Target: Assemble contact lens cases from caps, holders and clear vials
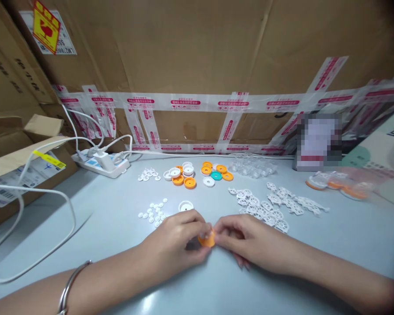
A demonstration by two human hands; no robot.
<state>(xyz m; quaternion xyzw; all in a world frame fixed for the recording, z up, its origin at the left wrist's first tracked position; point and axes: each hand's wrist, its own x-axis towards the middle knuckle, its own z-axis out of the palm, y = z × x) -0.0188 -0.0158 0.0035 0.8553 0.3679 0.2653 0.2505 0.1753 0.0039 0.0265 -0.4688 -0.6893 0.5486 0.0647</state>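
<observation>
Between my two hands, low over the table, is a small orange round plastic piece (207, 239). The fingers and thumb of my left hand (180, 238) close around its left side. My right hand (249, 238) pinches its right edge with thumb and forefinger. Fingers cover much of the piece, so its full shape is hidden. Just beyond my left hand lies a white round cup-like part (185, 205). Several small white caps (151, 213) are scattered left of that hand. Past my right hand spreads a heap of white spoked plastic parts (264, 208).
Farther back sit orange and white round cups (189, 183), flat rings with one teal ring (216, 175), clear plastic parts (252, 166) and more white pieces (148, 174). A power strip (101, 162), cables and an open carton (26, 170) stand left. Bagged parts (341, 183) lie right.
</observation>
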